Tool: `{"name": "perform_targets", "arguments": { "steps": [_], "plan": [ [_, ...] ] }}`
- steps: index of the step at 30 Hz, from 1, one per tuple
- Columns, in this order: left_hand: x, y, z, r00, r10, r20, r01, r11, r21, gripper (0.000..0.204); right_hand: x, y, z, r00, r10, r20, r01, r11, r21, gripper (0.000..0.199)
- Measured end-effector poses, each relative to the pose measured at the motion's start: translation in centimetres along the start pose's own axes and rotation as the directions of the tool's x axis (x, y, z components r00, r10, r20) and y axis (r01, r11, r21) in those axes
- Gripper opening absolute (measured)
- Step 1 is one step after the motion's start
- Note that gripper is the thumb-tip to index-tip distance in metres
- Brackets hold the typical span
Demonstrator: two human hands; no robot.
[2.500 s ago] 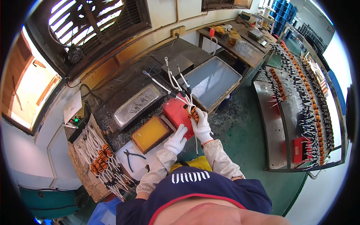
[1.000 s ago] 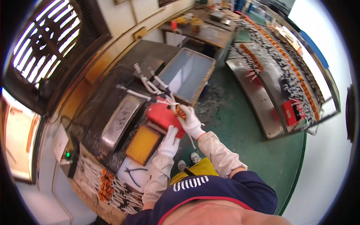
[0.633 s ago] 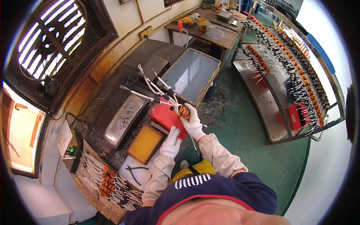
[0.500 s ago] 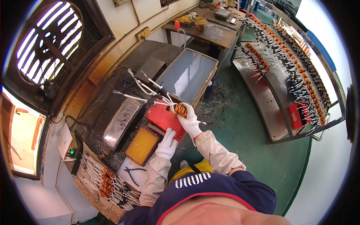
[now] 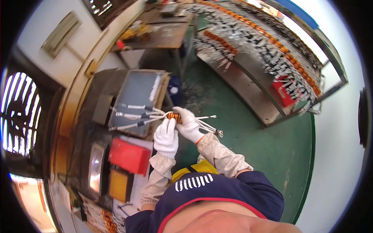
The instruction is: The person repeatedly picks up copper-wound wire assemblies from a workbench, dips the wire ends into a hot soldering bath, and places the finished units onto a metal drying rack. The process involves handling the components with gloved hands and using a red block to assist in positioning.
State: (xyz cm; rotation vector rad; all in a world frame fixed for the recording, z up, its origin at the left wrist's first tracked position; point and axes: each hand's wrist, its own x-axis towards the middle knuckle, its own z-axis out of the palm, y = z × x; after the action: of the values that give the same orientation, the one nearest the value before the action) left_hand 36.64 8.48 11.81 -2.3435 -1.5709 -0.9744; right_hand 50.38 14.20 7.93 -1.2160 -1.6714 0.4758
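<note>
A copper-wound toroidal coil [image 5: 174, 117] with several white-sleeved leads is held in front of me. Its leads fan out to both sides, with metal lugs on the ends. My right hand [image 5: 188, 125], in a white knit glove, is closed around the coil from the right. From the left, my gloved left hand [image 5: 166, 139] grips the coil with its fingertips. Below and left of the hands lies a red box [image 5: 130, 156], beside a yellow block in a dark frame [image 5: 120, 185]. A metal trough with a shiny surface [image 5: 96, 167] stands farther left.
A grey-topped tray [image 5: 138, 91] lies beyond my left hand. Pliers [image 5: 124, 210] and more coils [image 5: 108, 222] are at the lower left. A metal rack [image 5: 268, 120] loaded with rows of coils stands to the right, over a green floor [image 5: 272, 155]. A worktable [image 5: 163, 37] is behind.
My left hand has risen from beside the red box to grip the coil. My view has turned right, and the coil's leads now spread to both sides.
</note>
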Motion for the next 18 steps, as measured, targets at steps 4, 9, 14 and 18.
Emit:
{"name": "perform_targets", "arguments": {
  "steps": [4,9,14,18],
  "plan": [
    [4.4,2.0,7.7,0.983,0.139,0.119,-0.147,0.987,0.062,0.062,-0.5,3.6,-5.6,0.994,0.110,0.006,-0.108,0.984,-0.140,0.069],
    [8.6,5.6,14.8,0.861,0.303,0.408,-0.328,0.945,-0.009,0.037,-1.4,8.7,-10.0,0.983,0.180,0.026,-0.163,0.938,-0.307,0.073],
    [12.7,7.3,20.8,0.669,0.364,0.648,-0.306,0.929,-0.206,0.036,0.1,13.3,-12.7,0.967,0.252,0.047,-0.203,0.864,-0.461,0.067],
    [15.8,5.9,25.7,0.691,0.452,0.564,-0.222,0.876,-0.429,0.037,3.4,12.7,-16.2,0.959,0.267,-0.093,-0.274,0.801,-0.532,0.054]
  ]
}}
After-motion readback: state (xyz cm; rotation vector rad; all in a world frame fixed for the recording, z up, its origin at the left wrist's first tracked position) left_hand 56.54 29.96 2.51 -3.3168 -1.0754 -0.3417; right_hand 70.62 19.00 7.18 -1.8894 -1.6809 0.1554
